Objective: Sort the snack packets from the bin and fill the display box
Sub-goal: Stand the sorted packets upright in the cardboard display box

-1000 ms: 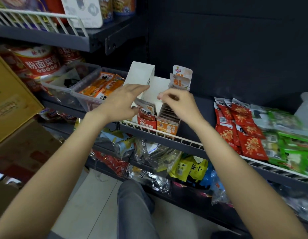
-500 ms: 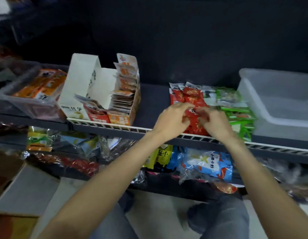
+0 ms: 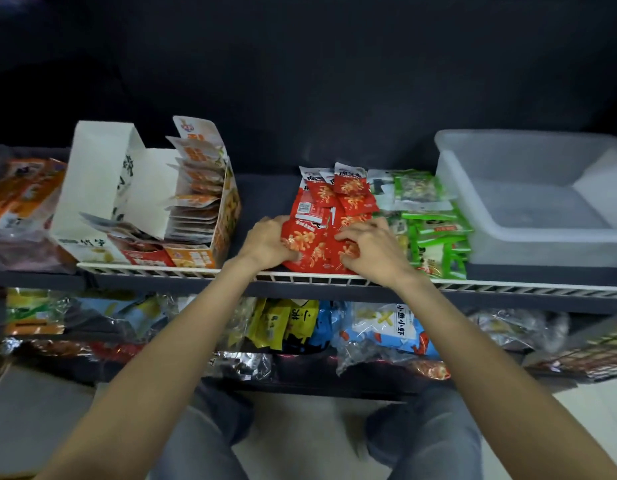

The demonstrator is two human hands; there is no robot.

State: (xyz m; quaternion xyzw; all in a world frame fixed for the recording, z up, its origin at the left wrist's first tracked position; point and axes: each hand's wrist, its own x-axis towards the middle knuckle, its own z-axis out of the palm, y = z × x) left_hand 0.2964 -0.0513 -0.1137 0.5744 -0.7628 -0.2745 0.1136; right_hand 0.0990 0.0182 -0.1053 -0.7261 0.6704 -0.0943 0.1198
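Hands still on red packets, green packets beside, bin right

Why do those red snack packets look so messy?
The red packets lie in a loose, overlapping heap, some turned back-side up, not stood in rows like those in the display box. Both the left hand and right hand are gathering them.

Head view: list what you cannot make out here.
- Red packets: those under the left hand and right hand are hidden.
- Display box: packets behind its white flap unseen.
- Clear bin: right edge cuts it off.
- Packets at left edge: blurred.
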